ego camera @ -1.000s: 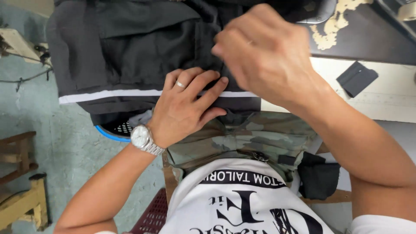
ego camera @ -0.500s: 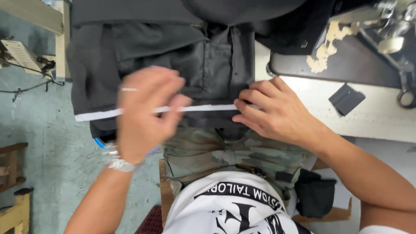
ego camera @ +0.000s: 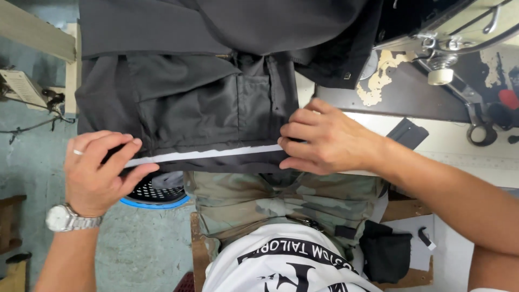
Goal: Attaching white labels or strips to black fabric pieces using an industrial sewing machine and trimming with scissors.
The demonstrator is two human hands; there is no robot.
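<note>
A black garment [ego camera: 205, 108] lies spread in front of me, its near edge carrying a thin white strip [ego camera: 211, 155]. My left hand [ego camera: 97, 173], with a ring and a silver wristwatch, pinches the left end of that edge. The right end is pressed down and gripped by my right hand [ego camera: 324, 141]. The fabric edge is stretched straight between both hands, above my lap in camouflage trousers.
A sewing machine [ego camera: 454, 32] stands at the upper right on a worn dark table [ego camera: 411, 97]. A small black flat piece [ego camera: 408, 132] lies by my right wrist. A blue-rimmed black basket [ego camera: 154, 194] sits on the concrete floor below the garment. Wooden furniture stands at the far left.
My left hand has slid left and down to the garment's left end. The right hand stays on the right end, and the white-striped edge is now pulled straight.
</note>
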